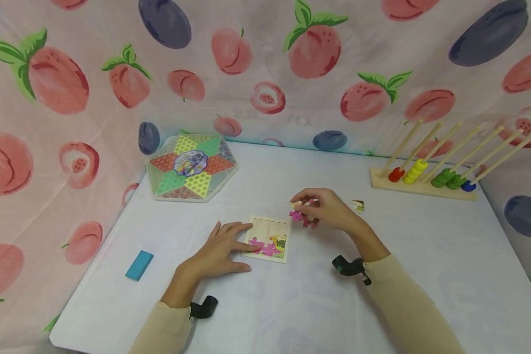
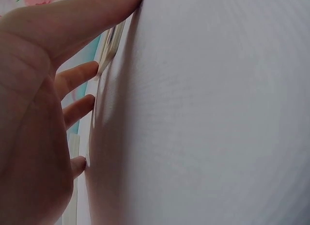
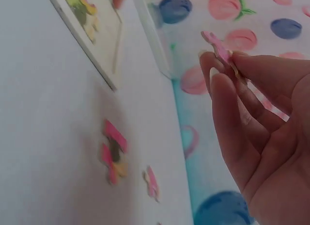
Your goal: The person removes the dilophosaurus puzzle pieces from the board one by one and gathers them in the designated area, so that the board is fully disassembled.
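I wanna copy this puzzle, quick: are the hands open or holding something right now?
Left hand: open, fingers spread at the puzzle board.
Right hand: closed, pinching a pinkish puzzle piece.

No legible text, brand or number. Oval label [image 1: 191, 162] on hexagonal game board [image 1: 219, 165]: lettering too small/blurred to read. Faint marks on fruit-print cloth [image 1: 302, 119] and white surface [image 1: 318, 300]: unreadable.
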Tool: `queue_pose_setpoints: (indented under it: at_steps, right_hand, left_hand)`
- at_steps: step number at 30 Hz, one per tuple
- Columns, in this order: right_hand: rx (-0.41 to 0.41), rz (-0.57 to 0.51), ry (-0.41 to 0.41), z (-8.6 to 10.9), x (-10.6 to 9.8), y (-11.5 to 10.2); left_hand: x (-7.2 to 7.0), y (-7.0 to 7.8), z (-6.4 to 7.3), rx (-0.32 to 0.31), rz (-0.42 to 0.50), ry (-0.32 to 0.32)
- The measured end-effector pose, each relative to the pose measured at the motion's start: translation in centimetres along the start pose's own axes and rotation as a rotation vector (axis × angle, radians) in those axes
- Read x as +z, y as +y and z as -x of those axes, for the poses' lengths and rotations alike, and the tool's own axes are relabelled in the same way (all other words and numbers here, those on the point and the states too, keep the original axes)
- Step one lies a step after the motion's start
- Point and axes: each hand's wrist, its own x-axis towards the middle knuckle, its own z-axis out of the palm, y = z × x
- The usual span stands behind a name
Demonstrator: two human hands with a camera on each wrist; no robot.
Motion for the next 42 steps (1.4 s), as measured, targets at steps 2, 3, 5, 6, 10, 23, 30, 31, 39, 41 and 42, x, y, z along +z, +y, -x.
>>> queue_pose_setpoints:
  at_steps: [2, 3, 5, 6, 10, 23, 30, 31, 39, 41, 42]
  right_hand:
    - [0.01, 0.006, 0.028, 0.6, -1.0, 0.1]
    - [0.017, 0.01, 0.042, 0.9, -1.5, 0.2]
    - [0.031, 0.025, 0.068, 1.6, -2.4, 0.6]
    - [0.039, 0.031, 0.079, 1.9, -2.8, 0.8]
    - [0.068, 0.028, 0.102, 3.3, -4.0, 2.1]
    - [0.217, 0.086, 0.181, 4.9, -3.8, 6.6]
    - [0.247, 0.144, 0.206, 4.6, -3.3, 7.3]
    - [0.245, 0.158, 0.212, 4.6, -3.3, 7.4]
    - [0.265, 0.272, 0.245, 4.4, -3.1, 7.1]
    - [0.279, 0.279, 0.244, 4.3, -3.0, 6.9]
    - [0.286, 0.283, 0.241, 4.3, -3.0, 6.9]
  left_hand:
    - [0.0, 0.0, 0.0, -0.003, 0.003, -0.002]
    - [0.0, 0.0, 0.0, -0.001, 0.001, 0.002]
    - [0.0, 0.0, 0.0, -0.004, 0.003, 0.002]
    - [0.0, 0.0, 0.0, -0.007, 0.003, 0.003]
    - [0.1, 0.0, -0.1, -0.009, 0.001, 0.007]
    - [0.1, -0.1, -0.1, 0.006, -0.015, 0.012]
    - [0.4, -0.3, -0.1, 0.025, -0.017, 0.019]
    - [0.4, -0.3, -0.1, 0.022, -0.016, 0.016]
    - [0.3, -0.1, -0.1, 0.012, -0.01, 0.016]
    - [0.2, -0.1, -0.1, 0.008, -0.009, 0.013]
    - [0.2, -0.1, -0.1, 0.006, -0.008, 0.011]
